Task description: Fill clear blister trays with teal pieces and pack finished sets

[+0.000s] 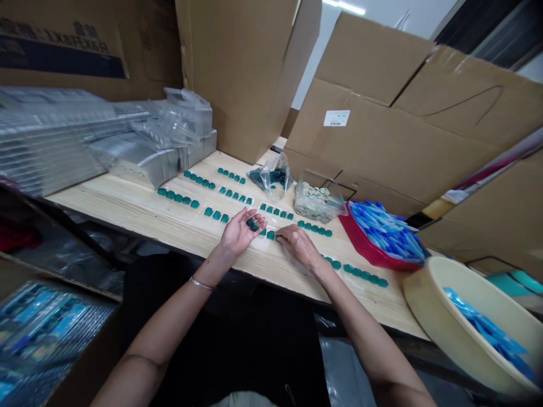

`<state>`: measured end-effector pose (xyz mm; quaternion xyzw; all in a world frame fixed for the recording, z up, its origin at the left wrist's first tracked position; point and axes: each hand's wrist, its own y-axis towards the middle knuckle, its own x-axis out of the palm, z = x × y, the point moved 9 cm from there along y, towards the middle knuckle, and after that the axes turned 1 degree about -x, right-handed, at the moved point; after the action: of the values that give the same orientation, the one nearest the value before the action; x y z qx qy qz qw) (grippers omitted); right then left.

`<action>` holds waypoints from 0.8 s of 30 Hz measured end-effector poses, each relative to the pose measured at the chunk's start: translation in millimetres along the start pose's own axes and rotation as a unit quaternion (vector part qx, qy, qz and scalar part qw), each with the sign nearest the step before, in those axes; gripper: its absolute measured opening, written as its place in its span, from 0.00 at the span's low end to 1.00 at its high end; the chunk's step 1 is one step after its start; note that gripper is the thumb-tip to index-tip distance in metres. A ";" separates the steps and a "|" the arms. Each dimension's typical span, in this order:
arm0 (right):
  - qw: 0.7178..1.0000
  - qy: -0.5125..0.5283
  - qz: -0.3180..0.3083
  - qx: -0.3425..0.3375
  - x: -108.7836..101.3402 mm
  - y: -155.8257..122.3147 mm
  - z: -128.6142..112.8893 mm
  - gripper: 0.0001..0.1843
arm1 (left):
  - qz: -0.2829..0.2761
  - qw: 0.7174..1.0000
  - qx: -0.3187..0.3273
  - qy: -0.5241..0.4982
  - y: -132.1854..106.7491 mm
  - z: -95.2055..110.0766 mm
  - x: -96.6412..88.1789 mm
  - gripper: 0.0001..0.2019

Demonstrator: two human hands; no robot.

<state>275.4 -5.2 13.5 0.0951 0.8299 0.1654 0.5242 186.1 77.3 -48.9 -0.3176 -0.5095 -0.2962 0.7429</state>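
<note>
My left hand (241, 229) is palm up and cupped around several small dark green pieces (253, 224). Its silver bangle sits at the wrist. My right hand (297, 244) points down at the table, fingertips pinched on a small green piece at the end of a short row of green pieces (270, 234). More short rows, such as the green row (178, 197) at the left and the green row (365, 275) at the right, lie in clear plastic trays on the wooden table (127, 212). What the pieces are is too small to make out.
Behind the rows stand a plastic bag (271, 176) of dark green pieces and a clear box (319, 203) of pale pieces. At right are a red tray (365, 240) of blue items and a cream basin (428, 299). Clear plastic trays (46, 135) are stacked left; cardboard (373, 152) walls the back.
</note>
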 end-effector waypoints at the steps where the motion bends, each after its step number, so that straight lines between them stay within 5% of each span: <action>1: 1.000 -0.007 0.014 -0.009 -3.7 1.1 -9.1 0.07 | -0.003 1.000 0.002 0.001 -0.4 -0.8 0.8 0.08; 6: 0.996 -0.004 0.083 -0.041 -4.7 11.6 -54.7 0.10 | -0.014 1.000 0.006 0.025 -4.8 -3.9 7.7 0.10; 9: 0.995 -0.003 0.095 -0.040 7.2 19.1 -62.4 0.10 | -0.015 0.999 0.021 0.031 -7.3 -2.0 10.9 0.12; 14: 0.977 0.165 0.117 0.073 7.4 20.6 -27.9 0.12 | -0.039 0.999 0.015 0.031 -7.0 -1.5 13.9 0.08; 20: 0.887 0.403 0.118 0.195 3.8 3.9 7.9 0.14 | -0.076 0.985 0.035 0.153 -11.0 -12.0 18.0 0.04; 24: 0.914 0.333 0.135 0.190 -5.5 -5.5 7.5 0.15 | -0.086 0.962 0.069 0.248 -14.7 -22.5 20.4 0.05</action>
<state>284.6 -10.9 13.0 0.2433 0.9514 0.0963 0.1625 193.9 48.4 -33.4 -0.1366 -0.3542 -0.3927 0.8377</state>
